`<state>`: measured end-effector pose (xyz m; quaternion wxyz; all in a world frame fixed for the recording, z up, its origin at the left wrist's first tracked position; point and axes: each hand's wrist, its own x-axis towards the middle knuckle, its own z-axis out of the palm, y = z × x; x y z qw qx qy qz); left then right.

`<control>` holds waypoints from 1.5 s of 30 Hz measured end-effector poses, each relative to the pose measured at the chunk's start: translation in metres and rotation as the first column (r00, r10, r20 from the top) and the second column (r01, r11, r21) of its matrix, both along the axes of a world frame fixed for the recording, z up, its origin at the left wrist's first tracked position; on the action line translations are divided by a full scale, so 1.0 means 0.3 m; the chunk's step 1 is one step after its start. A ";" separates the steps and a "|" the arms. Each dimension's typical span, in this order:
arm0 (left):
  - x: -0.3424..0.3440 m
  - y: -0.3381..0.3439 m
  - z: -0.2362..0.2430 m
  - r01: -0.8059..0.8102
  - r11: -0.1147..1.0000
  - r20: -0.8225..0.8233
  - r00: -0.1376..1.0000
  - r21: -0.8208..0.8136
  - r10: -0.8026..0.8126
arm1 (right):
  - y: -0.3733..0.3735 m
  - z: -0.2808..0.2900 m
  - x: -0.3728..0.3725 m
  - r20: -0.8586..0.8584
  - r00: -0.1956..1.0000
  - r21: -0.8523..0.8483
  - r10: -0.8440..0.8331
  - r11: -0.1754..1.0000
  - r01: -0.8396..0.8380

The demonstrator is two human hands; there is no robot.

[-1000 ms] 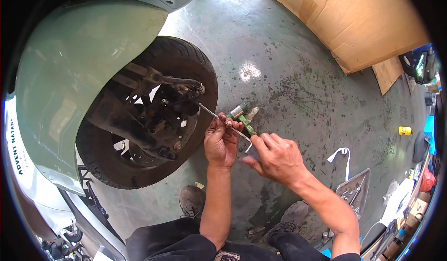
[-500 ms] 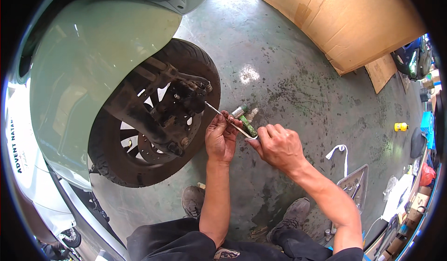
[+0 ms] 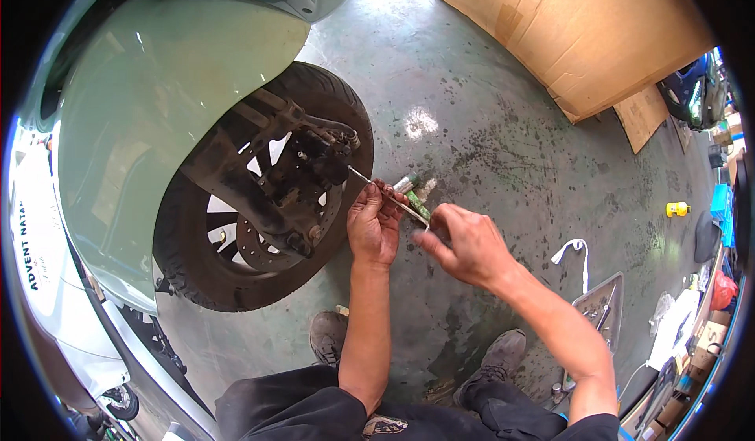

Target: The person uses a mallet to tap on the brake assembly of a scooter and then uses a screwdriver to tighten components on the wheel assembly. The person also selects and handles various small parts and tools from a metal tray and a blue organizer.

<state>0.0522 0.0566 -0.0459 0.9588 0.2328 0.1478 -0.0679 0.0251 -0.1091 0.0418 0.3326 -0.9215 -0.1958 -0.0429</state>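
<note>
My left hand is closed around the long shaft of a thin L-shaped metal tool. The tool's far tip meets dark, grimy parts at the hub of a black-tyred front wheel, under a pale green fender. My right hand, fingers curled and thumb slightly blurred, grips the tool's bent near end. Beyond both hands lies a hammer with silver head and scuffed green body on the floor, partly hidden behind the tool.
Large cardboard sheets stand at upper right. At right are a yellow bottle, a white strap, a metal tray with tools, boxes and a red bag. My shoes rest on the stained floor.
My right hand has moved slightly upward at the tool's bent end, which has changed its angle. Both hands and the tool sit a little higher in the picture, and the view has shifted slightly.
</note>
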 end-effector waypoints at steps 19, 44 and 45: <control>-0.006 0.013 0.030 -0.006 1.000 -0.099 0.995 -0.004 0.006 | -0.009 -0.044 -0.001 -0.724 0.679 0.204 -0.120 0.904 0.377; 0.003 0.029 0.008 0.005 0.999 -0.086 0.996 0.040 -0.002 | -0.005 0.062 0.020 0.202 0.945 -0.437 0.258 0.887 -0.149; 0.004 0.030 0.006 0.013 0.999 -0.082 0.997 0.029 -0.011 | -0.006 0.062 0.024 0.216 0.919 -0.517 0.331 0.837 -0.181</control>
